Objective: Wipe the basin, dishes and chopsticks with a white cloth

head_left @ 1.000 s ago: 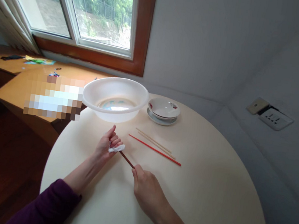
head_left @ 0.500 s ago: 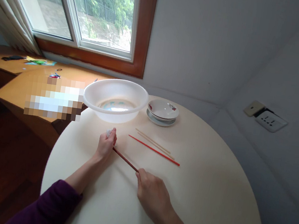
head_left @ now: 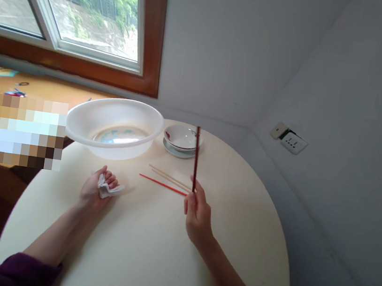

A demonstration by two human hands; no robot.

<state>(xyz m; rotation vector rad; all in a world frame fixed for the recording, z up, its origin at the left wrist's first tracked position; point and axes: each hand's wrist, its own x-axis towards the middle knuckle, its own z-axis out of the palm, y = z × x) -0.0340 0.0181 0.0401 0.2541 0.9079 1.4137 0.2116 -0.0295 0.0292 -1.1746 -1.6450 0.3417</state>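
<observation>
Crumpled white tissue (head_left: pixel 107 189) sticks out of my left hand (head_left: pixel 96 187), whose fingers are closed around it above the table. My right hand (head_left: pixel 199 214) grips a dark brown chopstick (head_left: pixel 195 160) near its lower end and holds it upright. Just beyond that hand, a red chopstick (head_left: pixel 162 184) lies on the table beside two pale wooden chopsticks (head_left: pixel 168 176). Their right ends are hidden behind my right hand.
A large translucent plastic basin (head_left: pixel 112 146) stands at the back left of the round white table (head_left: pixel 147 250). Right of it is a white bowl (head_left: pixel 181 137) on a grey-white dish (head_left: pixel 175 151). A wooden desk (head_left: pixel 52 90) adjoins on the left, under the window.
The brown chopstick has come out of the left hand's tissue, and my right hand has raised it upright. My hands have moved apart. The view has turned right.
</observation>
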